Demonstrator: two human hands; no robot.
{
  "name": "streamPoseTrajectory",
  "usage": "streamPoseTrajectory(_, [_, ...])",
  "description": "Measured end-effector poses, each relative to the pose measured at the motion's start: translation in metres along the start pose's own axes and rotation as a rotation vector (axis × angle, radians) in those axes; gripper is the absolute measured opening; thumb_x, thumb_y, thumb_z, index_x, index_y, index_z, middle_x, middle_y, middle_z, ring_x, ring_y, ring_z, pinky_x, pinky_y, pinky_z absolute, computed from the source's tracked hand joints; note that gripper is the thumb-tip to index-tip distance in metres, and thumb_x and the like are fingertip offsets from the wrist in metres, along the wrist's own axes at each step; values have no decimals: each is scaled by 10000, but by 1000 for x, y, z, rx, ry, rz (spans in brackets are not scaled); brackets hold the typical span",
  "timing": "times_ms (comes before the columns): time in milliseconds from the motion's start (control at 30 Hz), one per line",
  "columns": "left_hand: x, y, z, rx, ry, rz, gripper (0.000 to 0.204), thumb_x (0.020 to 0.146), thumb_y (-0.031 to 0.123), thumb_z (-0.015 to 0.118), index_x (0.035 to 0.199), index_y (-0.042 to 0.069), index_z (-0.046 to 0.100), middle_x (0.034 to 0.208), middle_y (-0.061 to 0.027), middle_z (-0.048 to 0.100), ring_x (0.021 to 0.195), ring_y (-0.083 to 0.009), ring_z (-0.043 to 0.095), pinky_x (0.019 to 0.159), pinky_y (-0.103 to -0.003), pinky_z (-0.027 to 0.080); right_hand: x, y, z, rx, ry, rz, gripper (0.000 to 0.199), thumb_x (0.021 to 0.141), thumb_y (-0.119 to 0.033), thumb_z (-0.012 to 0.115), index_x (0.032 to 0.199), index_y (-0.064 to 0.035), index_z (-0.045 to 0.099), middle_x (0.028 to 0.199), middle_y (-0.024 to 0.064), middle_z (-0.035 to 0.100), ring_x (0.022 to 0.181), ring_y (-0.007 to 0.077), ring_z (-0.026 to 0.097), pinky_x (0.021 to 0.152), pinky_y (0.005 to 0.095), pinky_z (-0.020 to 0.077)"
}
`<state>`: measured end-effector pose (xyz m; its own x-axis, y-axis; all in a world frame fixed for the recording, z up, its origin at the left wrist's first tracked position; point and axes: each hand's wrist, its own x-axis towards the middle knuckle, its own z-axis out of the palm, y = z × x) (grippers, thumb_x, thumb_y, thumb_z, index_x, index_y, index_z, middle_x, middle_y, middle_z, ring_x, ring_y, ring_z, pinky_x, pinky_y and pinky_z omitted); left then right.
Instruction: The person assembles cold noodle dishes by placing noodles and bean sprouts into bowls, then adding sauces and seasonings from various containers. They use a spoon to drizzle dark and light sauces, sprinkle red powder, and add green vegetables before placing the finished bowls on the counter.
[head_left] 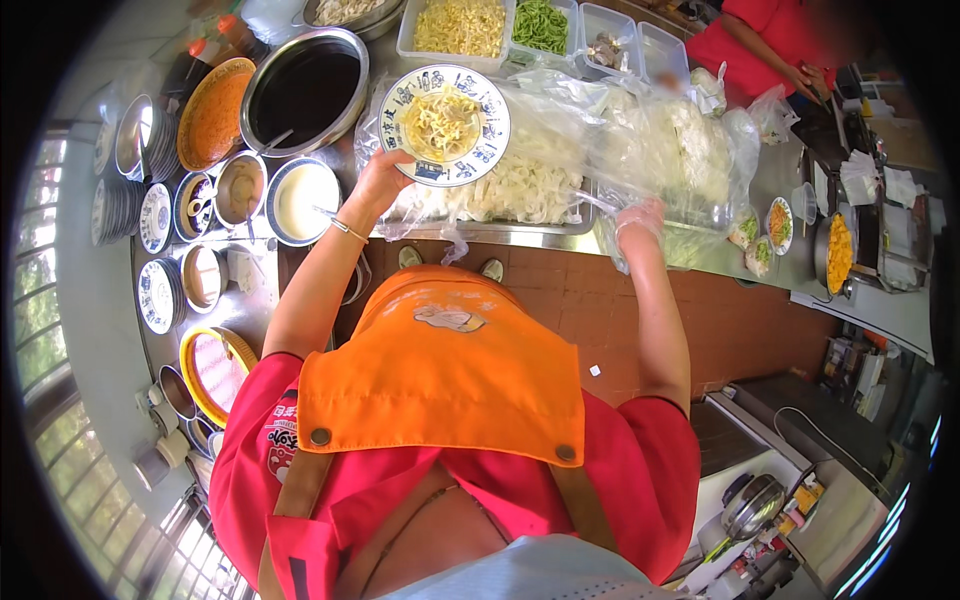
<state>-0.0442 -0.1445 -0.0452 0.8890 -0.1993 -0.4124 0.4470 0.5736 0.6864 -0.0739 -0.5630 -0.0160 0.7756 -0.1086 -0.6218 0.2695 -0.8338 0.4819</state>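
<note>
My left hand [378, 182] is closed on the near left rim of a white plate [484, 168] with blue markings, held over the counter. Pale yellow noodle-like strips [441, 124] are piled in the plate's middle. Beneath it, wide white noodles [480, 200] fill a metal tray partly covered by clear plastic film. My right hand [640, 218], in a thin clear plastic glove, is closed at the tray's right end. From it a shiny metal utensil [597, 201] points toward the noodles; its exact kind is hard to see.
Beyond the plate stand clear tubs of yellow shreds [460, 28] and green shreds [540, 25]. To the left are a large bowl of dark liquid [308, 92], an orange sauce bowl [215, 115] and a white liquid bowl [303, 200]. A co-worker in red [760, 50] stands far right.
</note>
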Motion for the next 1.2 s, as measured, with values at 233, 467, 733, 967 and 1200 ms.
streamPoseTrajectory(233, [-12,-9,27,-27,-67,-75,525,786,-16,512,1308,-10,457,1214,-129,608,1073,-245,626,902,-373,544,-5,-58,-3,571,403,-119,660,850,-274,632,1414,-59,366,1323,174,530,1179,342,541,998,467,406])
streamPoseTrajectory(467, [-4,-6,32,30,-68,-117,513,786,-22,518,1297,7,472,1199,-117,618,1037,-232,644,888,-364,550,0,-51,20,134,11,-391,233,799,-73,647,1013,-85,739,1068,166,684,1033,324,645,840,395,541])
streamPoseTrajectory(733, [17,-9,24,1,-45,-20,524,798,-33,505,1315,29,448,1221,-114,599,1067,-233,629,885,-372,552,-47,-74,40,976,-155,-459,584,842,-299,689,1331,-22,531,1163,197,655,1065,334,641,887,400,515])
streamPoseTrajectory(967, [-36,-9,40,-100,-25,-25,545,798,-46,492,1336,-21,408,1262,-161,570,1085,-278,619,873,-404,565,83,-113,13,1058,-111,19,839,847,-619,562,1352,44,467,1181,239,631,1136,339,578,935,459,453])
streamPoseTrajectory(1200, [-74,-32,17,-146,-12,-65,551,782,-55,483,1328,-15,421,1270,-140,573,1079,-264,622,863,-404,561,81,-172,-15,1420,228,355,586,810,-293,664,1277,17,493,1222,245,594,1126,386,580,948,399,461])
